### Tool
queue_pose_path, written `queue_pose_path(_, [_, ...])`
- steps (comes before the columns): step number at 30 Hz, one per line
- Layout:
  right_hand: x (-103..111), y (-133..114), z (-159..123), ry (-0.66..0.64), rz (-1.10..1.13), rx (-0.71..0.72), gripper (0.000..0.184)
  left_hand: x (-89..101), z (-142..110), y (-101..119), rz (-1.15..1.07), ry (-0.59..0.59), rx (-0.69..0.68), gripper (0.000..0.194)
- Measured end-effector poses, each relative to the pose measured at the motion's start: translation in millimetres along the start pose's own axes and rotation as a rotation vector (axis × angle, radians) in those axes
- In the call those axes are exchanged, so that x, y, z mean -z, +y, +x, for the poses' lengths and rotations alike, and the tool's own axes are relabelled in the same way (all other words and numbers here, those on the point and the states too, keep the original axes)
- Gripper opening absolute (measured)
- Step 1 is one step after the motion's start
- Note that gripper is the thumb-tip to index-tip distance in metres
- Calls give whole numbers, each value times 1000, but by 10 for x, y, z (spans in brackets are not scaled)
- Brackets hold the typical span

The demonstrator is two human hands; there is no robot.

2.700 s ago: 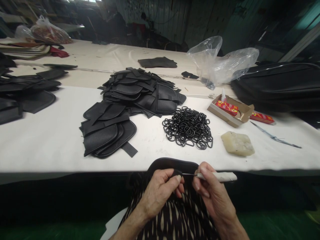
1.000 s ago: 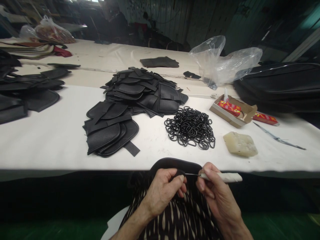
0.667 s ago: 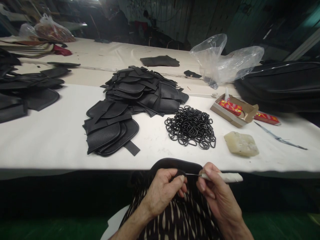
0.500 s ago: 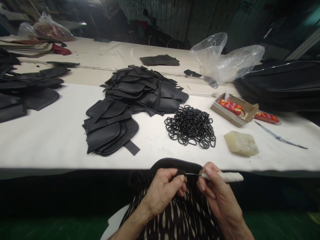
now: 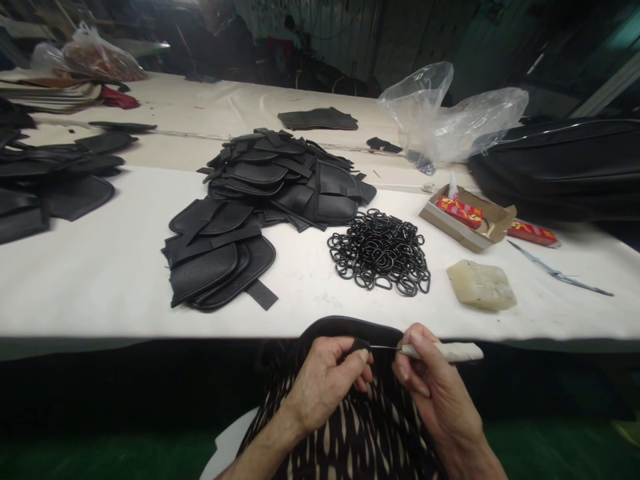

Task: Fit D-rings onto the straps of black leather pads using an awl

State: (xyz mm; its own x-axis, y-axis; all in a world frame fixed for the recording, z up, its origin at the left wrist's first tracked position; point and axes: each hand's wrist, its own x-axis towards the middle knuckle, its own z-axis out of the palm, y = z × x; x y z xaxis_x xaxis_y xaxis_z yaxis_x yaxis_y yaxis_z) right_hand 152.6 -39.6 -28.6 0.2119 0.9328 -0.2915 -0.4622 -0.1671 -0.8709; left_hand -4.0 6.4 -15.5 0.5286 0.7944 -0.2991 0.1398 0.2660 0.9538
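Observation:
At the table's front edge, my left hand (image 5: 327, 373) is closed on a black leather piece (image 5: 350, 325), pinching a dark strap end of it between thumb and fingers. My right hand (image 5: 433, 373) grips an awl (image 5: 457, 351) by its pale, wrapped-looking handle. The awl's thin metal shaft points left and meets the strap beside my left thumb; its tip is hidden there. Just beyond the leather piece lies a heap of black D-rings (image 5: 383, 252). Left of the rings are stacked black leather pieces with straps (image 5: 280, 180).
A yellowish block (image 5: 481, 285) sits right of the rings. Behind it stands an open cardboard box (image 5: 467, 217) with red packets. Scissors or tweezers (image 5: 560, 268) lie farther right. Clear plastic bags (image 5: 450, 123) and a big black bag (image 5: 555, 170) are behind. More leather pieces (image 5: 55, 177) lie left.
The view has shifted very slightly. Both hands, the leather piece and the awl keep practically the same position relative to each other.

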Motion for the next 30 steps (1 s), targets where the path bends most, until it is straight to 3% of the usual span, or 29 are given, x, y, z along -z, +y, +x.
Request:
queue_pose_path(7, [20,4,-23,-8,42,-27,24,-2,-14,14,0,0,-9,25])
queue_pose_path(30, [27,-10,5,-53,71,-66,32,-13,-10,-16,24,5,-13,25])
